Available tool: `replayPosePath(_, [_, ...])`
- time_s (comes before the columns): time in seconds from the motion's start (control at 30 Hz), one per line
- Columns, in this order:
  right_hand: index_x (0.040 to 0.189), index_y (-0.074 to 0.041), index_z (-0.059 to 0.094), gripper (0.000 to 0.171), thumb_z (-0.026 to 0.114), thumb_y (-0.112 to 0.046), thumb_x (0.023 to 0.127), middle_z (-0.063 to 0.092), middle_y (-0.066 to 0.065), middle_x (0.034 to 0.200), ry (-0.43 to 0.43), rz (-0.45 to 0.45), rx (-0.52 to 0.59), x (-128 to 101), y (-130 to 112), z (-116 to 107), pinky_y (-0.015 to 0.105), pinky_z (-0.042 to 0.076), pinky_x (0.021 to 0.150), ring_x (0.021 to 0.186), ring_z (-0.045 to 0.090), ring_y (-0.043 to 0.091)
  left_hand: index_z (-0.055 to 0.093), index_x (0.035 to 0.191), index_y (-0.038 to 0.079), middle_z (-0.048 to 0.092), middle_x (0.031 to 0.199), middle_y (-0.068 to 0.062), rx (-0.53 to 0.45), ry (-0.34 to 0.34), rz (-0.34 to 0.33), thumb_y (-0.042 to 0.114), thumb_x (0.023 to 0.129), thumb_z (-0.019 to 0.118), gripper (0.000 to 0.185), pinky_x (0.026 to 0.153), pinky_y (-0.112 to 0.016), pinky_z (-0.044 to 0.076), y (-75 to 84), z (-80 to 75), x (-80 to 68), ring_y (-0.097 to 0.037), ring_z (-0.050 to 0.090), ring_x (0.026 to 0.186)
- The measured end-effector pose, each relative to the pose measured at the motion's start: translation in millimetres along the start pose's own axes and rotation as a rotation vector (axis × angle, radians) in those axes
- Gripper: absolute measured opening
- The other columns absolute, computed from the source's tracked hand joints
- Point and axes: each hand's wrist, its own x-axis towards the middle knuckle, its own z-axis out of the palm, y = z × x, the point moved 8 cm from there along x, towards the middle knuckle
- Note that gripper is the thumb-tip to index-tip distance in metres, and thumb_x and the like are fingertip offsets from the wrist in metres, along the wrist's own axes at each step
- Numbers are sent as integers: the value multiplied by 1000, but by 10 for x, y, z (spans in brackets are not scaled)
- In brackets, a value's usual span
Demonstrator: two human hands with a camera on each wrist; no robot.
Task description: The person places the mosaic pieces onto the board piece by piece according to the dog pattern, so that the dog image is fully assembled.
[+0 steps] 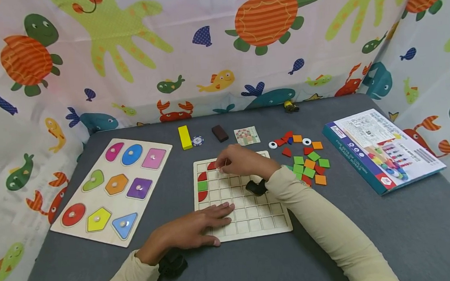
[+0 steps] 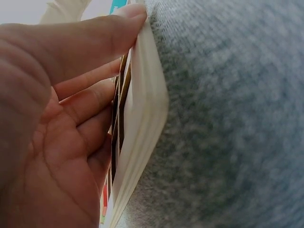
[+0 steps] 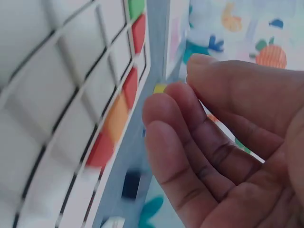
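Note:
A wooden grid board (image 1: 254, 217) lies in the middle of the grey table (image 1: 371, 217). Red tiles (image 1: 202, 176) and a green tile (image 1: 202, 186) fill cells along its left edge. My left hand (image 1: 220, 222) rests flat on the board's near left corner; in the left wrist view its thumb (image 2: 95, 38) presses the board's edge (image 2: 142, 118). My right hand (image 1: 222, 163) hovers over the board's top row with fingers loosely curled. In the right wrist view its fingers (image 3: 166, 114) hold nothing, beside an orange tile (image 3: 116, 118) between red tiles (image 3: 129, 85).
A pile of loose coloured tiles (image 1: 306, 161) lies right of the board, with a printed box (image 1: 382, 149) beyond. A shape puzzle (image 1: 112, 189) sits at left. Behind the board are a yellow block (image 1: 184, 137), a chip (image 1: 197, 140), a brown block (image 1: 219, 133) and a card (image 1: 246, 135).

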Motion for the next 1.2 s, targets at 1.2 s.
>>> replayPosePath(1.2, [126, 1, 64, 32, 60, 0, 94, 58, 20, 107, 193, 344, -81, -680, 1287, -635, 40, 42, 70, 85, 49, 29, 44, 147, 11, 22, 159, 3, -17, 22, -13, 22, 93, 68, 60, 114, -40, 24, -6, -6, -15, -15, 13, 146])
